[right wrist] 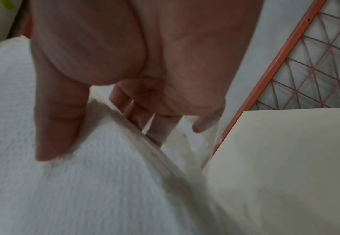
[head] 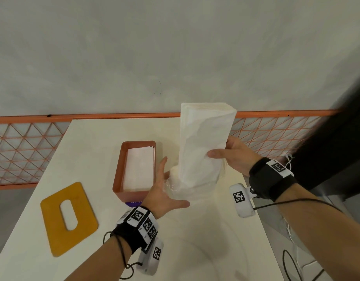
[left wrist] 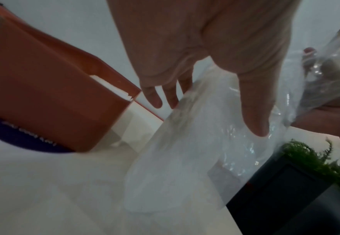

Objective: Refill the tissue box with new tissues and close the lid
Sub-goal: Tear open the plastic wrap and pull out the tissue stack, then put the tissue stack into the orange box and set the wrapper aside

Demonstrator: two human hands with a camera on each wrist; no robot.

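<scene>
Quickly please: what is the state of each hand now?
Left hand: open, fingers spread against the plastic wrapper.
Right hand: holding the tissue stack.

Both forearms are showing bare. The left hand (head: 165,196) and right hand (head: 234,155) are wearing black wrist straps (head: 270,180) carrying white blocks with black square markers (head: 143,222). White cameras (head: 243,200) are hanging under the wrists, trailing thin black cables (head: 292,201).
</scene>
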